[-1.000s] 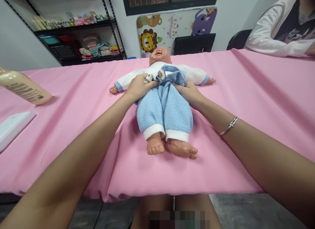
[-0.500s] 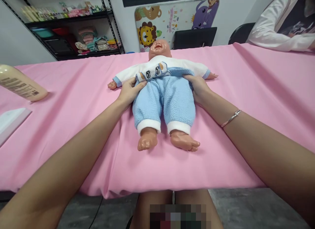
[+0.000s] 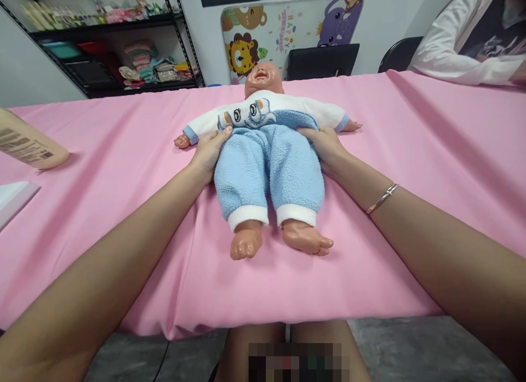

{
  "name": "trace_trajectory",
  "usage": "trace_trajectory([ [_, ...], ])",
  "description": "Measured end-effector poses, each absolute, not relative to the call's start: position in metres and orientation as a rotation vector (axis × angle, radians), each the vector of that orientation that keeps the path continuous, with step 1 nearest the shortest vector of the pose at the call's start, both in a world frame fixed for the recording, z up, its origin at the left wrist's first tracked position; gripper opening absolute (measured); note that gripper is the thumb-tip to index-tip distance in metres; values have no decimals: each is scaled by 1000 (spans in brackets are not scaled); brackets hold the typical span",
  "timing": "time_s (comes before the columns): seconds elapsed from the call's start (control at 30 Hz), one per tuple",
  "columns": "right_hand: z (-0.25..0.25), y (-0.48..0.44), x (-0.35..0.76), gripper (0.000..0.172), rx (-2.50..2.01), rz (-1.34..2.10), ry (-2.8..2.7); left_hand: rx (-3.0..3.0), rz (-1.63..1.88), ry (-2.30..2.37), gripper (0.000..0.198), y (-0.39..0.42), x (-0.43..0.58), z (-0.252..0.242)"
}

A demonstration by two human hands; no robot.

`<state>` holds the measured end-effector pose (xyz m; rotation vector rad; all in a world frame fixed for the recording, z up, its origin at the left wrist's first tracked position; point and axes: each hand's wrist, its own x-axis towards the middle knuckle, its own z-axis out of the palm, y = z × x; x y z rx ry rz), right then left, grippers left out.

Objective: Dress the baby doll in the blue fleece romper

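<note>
A baby doll (image 3: 263, 80) lies on its back on the pink-covered table, feet toward me and arms spread. It wears a white fleece top (image 3: 287, 103) with an embroidered animal face and light blue fleece trousers (image 3: 242, 168) with white cuffs. My left hand (image 3: 209, 152) is closed around the doll's waist at the left side, thumb on top by the hem. On the opposite side my right hand (image 3: 324, 146) grips the waist, its thumb by the raised blue edge of the top. The fingers beneath both sides are hidden.
A cream bottle (image 3: 33, 143) lies at the left, near a white flat object (image 3: 16, 204). Behind the table are a dark monitor-like panel (image 3: 322, 62), a loaded black shelf (image 3: 110, 26) and a person's white sleeve (image 3: 444, 53). The table's pink cloth (image 3: 263, 294) hangs over the front edge.
The front of the top lies flatter and less bunched. My left thumb has shifted slightly up and left along the hem. Both hands stay at the waist, and the view has shifted slightly.
</note>
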<state>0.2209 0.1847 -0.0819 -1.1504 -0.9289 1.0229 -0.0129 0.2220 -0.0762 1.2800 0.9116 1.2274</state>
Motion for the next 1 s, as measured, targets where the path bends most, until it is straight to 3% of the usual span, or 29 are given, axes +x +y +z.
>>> trace_trajectory([
  [0.33,-85,186,222,13,-1153,1005,-975,1348,1202,939,36,225,-16,-78],
  [0.5,-77,181,218,25,-998,1077,-1118,1303,1149,967,42,227,-13,-74],
  [0.7,-76,177,220,29,-1260,970,-1366,1593,1101,1077,50,227,-18,-67],
  [0.87,-79,179,222,22,-1275,953,-1310,1855,1030,1367,46,230,-28,-65],
  [1.0,-81,180,219,12,-1253,799,-1255,1700,1117,1172,39,219,-18,-65],
])
